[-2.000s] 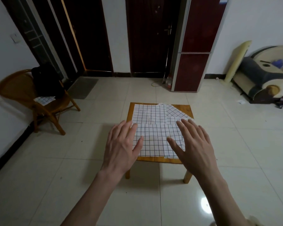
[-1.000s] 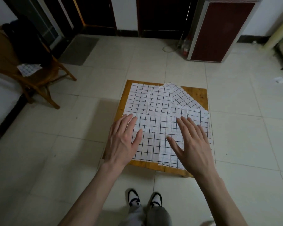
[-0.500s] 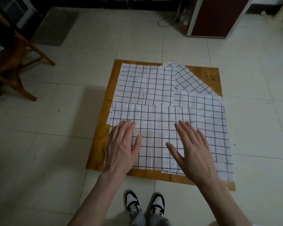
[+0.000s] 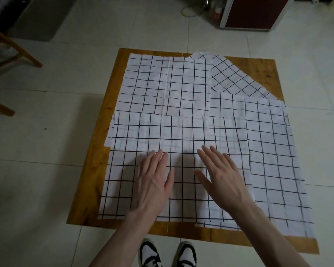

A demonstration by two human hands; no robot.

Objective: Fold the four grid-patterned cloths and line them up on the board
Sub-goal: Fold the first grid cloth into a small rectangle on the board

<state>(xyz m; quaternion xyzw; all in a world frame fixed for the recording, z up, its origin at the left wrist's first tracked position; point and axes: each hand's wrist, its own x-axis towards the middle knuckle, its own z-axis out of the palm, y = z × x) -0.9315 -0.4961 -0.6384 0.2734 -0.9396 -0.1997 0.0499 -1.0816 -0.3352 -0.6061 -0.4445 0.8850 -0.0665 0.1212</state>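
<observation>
Near cloth [image 4: 162,135]: thin, limp, light; I judge its corners the best hold. My left hand [image 4: 152,182] and right hand [image 4: 222,180] lie flat, fingers straight, gripping nothing.

- The board [image 4: 89,182] lies on the floor [image 4: 37,170], with four cloths spread over it, overlapping.
- Near cloth [image 4: 123,182] — in front, under both hands: left hand [image 4: 152,182] beside right hand [image 4: 222,180].
- Far-left cloth [image 4: 162,83] behind it; tilted cloth [image 4: 237,79] at the far right.
- Right cloth [image 4: 274,151] overhangs the board's right edge.
- Shoes [image 4: 168,255] just before the board.
- Chair [image 4: 6,60] far left; cabinet [image 4: 255,14] behind.
</observation>
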